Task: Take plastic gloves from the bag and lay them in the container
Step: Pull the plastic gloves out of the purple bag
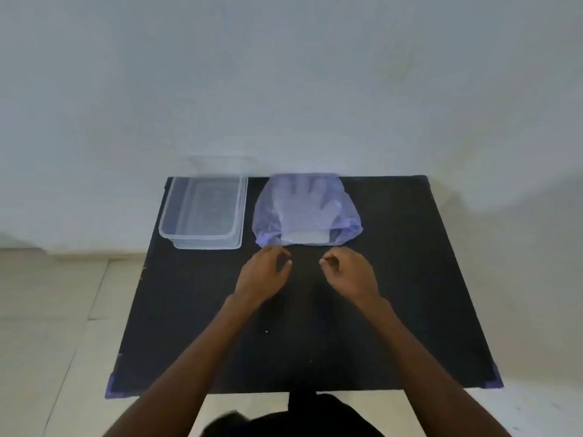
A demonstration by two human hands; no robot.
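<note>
A thin purple plastic bag (268, 212) lies flat at the back middle of the black table, its mouth facing me. Clear plastic gloves (307, 206) show through it as a pale hand shape, with a white edge at the mouth. A clear rectangular container (167, 228) stands to the bag's left with nothing visible inside. My left hand (262, 275) hovers just in front of the bag's left corner, fingers loosely curled and holding nothing. My right hand (350, 272) sits a little to the right, also curled and holding nothing, short of the bag's mouth.
The black table (410, 294) ends at a pale wall behind the bag and container. Purple tape marks its near corners (493, 381). Light floor tiles lie to the left and right of the table.
</note>
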